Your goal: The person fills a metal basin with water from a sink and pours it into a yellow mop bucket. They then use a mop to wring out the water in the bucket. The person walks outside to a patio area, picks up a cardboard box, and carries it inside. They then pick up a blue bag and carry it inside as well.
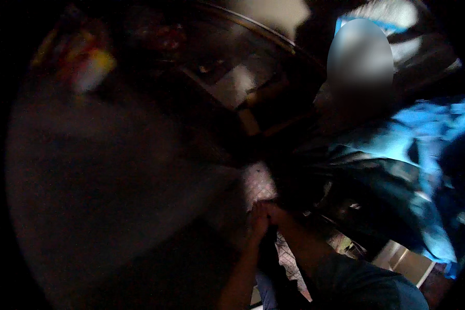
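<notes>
The scene is very dim and partly smeared. My left hand (259, 221) and my right hand (277, 213) are close together at the lower middle, touching or nearly so. Their fingers look drawn in, but shadow hides the fingertips and whatever lies between them. Just beyond them is a pale pinkish patch (260, 182) with fine crossing lines; whether it is cloth or a lit surface I cannot tell. My bare left forearm rises from the lower edge, while a dark sleeve (356, 281) covers part of my right arm.
On the right is a person (360, 67), with crumpled blue material (426, 132) below. A broad dark grey surface (113, 191) fills the left. Blurred red and yellow things (90, 67) lie at the far left. A pale patterned strip (290, 261) shows between my arms.
</notes>
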`<action>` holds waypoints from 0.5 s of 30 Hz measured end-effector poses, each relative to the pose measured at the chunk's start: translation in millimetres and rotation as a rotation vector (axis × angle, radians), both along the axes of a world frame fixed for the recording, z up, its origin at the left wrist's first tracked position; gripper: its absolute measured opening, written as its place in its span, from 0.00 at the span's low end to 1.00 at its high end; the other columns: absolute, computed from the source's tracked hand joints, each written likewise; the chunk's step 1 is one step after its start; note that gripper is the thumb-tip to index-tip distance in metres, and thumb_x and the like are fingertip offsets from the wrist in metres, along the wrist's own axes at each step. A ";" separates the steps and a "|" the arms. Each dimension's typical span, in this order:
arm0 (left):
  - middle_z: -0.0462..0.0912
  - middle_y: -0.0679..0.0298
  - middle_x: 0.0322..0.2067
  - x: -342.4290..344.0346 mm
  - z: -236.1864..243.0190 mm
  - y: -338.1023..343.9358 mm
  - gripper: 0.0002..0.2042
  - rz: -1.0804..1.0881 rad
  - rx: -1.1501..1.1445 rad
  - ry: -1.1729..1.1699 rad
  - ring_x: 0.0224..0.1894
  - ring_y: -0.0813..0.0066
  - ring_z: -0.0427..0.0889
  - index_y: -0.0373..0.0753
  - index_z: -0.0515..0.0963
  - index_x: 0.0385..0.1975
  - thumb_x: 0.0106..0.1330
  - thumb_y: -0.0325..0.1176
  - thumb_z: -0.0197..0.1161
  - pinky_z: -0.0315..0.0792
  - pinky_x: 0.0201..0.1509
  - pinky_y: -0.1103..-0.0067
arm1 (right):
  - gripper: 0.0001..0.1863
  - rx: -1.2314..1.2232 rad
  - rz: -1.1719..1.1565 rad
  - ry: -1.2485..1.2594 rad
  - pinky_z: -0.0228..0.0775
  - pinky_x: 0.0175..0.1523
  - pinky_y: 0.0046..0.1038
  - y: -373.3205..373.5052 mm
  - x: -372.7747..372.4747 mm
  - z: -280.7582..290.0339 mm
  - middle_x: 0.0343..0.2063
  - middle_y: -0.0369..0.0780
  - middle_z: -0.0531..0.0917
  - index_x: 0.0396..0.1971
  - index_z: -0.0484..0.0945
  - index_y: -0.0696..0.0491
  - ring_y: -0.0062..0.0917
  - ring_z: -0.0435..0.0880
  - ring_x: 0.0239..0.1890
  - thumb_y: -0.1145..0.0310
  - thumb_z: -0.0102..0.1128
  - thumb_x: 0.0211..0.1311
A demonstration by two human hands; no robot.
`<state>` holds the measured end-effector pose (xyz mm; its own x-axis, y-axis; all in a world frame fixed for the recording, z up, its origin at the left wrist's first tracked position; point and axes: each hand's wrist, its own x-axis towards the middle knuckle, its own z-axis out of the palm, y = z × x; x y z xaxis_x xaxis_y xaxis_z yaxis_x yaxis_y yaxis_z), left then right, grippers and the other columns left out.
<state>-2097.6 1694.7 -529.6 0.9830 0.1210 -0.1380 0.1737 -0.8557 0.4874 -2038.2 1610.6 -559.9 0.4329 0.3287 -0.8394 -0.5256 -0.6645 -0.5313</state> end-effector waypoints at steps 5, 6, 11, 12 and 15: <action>0.76 0.50 0.45 -151.7 101.3 -0.9 0.16 0.380 -0.159 0.616 0.50 0.53 0.74 0.41 0.76 0.44 0.59 0.42 0.57 0.69 0.53 0.63 | 0.15 0.104 0.129 0.361 0.66 0.25 0.36 -22.8 -88.2 96.5 0.18 0.36 0.74 0.27 0.72 0.50 0.32 0.72 0.20 0.52 0.55 0.54; 0.78 0.51 0.43 -168.8 130.3 -18.0 0.16 0.396 -0.208 0.764 0.48 0.54 0.76 0.41 0.78 0.41 0.59 0.43 0.58 0.70 0.51 0.63 | 0.17 0.110 0.101 0.319 0.64 0.22 0.35 -30.0 -84.8 111.3 0.15 0.35 0.72 0.24 0.70 0.50 0.31 0.70 0.17 0.50 0.54 0.55; 0.81 0.56 0.34 -262.9 276.2 -88.0 0.18 1.240 -0.351 0.055 0.38 0.57 0.81 0.43 0.77 0.40 0.46 0.34 0.66 0.75 0.42 0.66 | 0.24 0.330 0.298 0.308 0.48 0.09 0.24 -7.9 -115.0 246.3 0.07 0.30 0.60 0.14 0.60 0.44 0.21 0.58 0.06 0.45 0.51 0.61; 0.80 0.51 0.37 -269.6 296.8 -119.3 0.28 1.232 -0.346 -0.044 0.42 0.54 0.79 0.44 0.69 0.51 0.45 0.30 0.66 0.75 0.45 0.66 | 0.21 0.251 0.411 0.256 0.49 0.10 0.23 -24.6 -119.8 267.0 0.09 0.29 0.60 0.17 0.60 0.43 0.18 0.56 0.06 0.48 0.54 0.60; 0.75 0.46 0.45 -301.3 395.5 -149.8 0.25 1.296 -0.356 -0.055 0.48 0.49 0.75 0.39 0.68 0.51 0.55 0.43 0.62 0.70 0.52 0.63 | 0.21 0.159 0.671 0.354 0.70 0.25 0.28 -58.3 -136.4 298.4 0.31 0.37 0.72 0.51 0.56 0.40 0.24 0.72 0.22 0.59 0.53 0.62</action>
<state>-2398.9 1544.9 -134.1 0.1939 0.9272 -0.3205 0.7289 0.0825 0.6796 -2174.6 1552.3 -261.5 -0.1868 0.5537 -0.8115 -0.1941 -0.8305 -0.5220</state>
